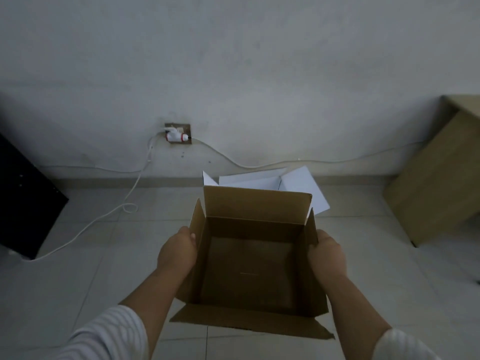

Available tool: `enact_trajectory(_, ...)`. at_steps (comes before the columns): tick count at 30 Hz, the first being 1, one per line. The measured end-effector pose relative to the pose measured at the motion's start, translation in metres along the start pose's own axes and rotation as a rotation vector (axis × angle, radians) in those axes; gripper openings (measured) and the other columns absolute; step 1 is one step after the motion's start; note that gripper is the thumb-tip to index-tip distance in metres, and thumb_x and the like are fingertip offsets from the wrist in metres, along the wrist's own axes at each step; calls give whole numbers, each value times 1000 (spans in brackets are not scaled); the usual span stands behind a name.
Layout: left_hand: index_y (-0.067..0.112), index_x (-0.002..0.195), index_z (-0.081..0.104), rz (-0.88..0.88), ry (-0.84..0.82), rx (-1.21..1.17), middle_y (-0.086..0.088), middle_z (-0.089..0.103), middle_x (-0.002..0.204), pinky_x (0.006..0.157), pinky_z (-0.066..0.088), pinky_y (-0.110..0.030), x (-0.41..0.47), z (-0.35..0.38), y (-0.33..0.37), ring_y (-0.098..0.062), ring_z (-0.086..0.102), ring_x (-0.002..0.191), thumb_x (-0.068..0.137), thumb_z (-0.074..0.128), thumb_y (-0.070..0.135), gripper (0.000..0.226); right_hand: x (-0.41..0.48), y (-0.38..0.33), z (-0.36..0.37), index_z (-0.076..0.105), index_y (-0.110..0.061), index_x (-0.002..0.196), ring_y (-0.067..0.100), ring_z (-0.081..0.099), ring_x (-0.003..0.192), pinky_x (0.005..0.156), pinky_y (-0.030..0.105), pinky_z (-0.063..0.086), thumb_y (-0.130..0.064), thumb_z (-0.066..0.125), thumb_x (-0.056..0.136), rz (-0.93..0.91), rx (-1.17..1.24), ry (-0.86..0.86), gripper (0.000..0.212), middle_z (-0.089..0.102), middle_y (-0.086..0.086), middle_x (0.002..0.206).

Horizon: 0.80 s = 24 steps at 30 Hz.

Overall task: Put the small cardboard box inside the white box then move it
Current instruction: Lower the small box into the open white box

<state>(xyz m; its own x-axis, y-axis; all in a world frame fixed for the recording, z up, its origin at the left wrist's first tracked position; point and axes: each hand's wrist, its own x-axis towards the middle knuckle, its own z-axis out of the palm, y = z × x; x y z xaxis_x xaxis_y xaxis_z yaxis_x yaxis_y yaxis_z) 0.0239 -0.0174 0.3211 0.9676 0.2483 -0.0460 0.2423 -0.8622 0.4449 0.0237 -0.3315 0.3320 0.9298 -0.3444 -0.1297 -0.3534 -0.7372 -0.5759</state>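
Both hands, left hand (178,252) and right hand (327,255), grip the open small cardboard box (252,258) by its sides; fingers clasp its walls; the white box (298,183) lies just behind.

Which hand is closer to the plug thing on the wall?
Left. The left hand holds the cardboard box on the wall plug's side; the right hand is farther across.

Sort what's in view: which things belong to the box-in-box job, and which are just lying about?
Job:
- small cardboard box, open and empty, held by left hand and right hand on its sides
- white box, open on the floor behind it

Lying about:
- wall socket with plug
- white cable
- wooden cabinet
- black object at left
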Motion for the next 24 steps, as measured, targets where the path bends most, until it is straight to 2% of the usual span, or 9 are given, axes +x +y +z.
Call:
enact_trajectory(2, 12, 84, 49, 24, 31, -1, 0, 49, 62, 50, 31, -30, 13, -20, 19, -14, 47, 56, 95, 39, 22, 17, 13, -13, -19, 57, -16, 89, 22, 56, 69, 61, 29, 40, -8, 46, 85, -15, 18, 27, 14, 60, 5, 78)
enact_trajectory(5, 15, 82, 46, 15, 65, -2, 0, 50, 62, 47, 30, -28, 37, -32, 44, -14, 47, 55, 95, 39, 23, 17, 42, -26, -36, 56, -12, 89, 19, 53, 63, 53, 27, 36, -6, 46, 86, -65, 4, 41, 12, 55, 2, 71)
enact_trajectory(9, 14, 84, 48, -24, 110, -4, 0, 50, 64, 50, 32, -29, 79, -17, 76, -14, 47, 57, 95, 39, 23, 17, 107, -33, -42, 55, -9, 87, 20, 57, 66, 59, 32, 47, -4, 45, 87, -127, -5, 17, 11, 60, 7, 77)
enact_trajectory(13, 13, 85, 48, -100, 132, -31, -2, 50, 64, 50, 33, -30, 120, 19, 107, -15, 49, 57, 95, 39, 23, 17, 186, -31, -39, 57, -10, 98, 26, 61, 78, 74, 42, 54, -6, 46, 89, -145, 14, -51, 15, 62, 10, 87)
enact_trajectory(20, 10, 88, 51, -204, 206, -49, -5, 54, 67, 52, 35, -31, 183, 100, 127, -19, 52, 60, 95, 39, 23, 20, 302, -10, 3, 57, -13, 100, 22, 61, 77, 74, 39, 54, -9, 45, 90, -225, 11, -110, 16, 63, 7, 87)
enact_trajectory(24, 7, 88, 50, -181, 250, -54, -9, 54, 69, 54, 36, -32, 218, 144, 121, -24, 52, 62, 95, 38, 23, 21, 344, 9, 41, 55, -15, 109, 24, 61, 80, 76, 39, 54, -11, 46, 90, -263, 0, -52, 21, 63, 8, 92)
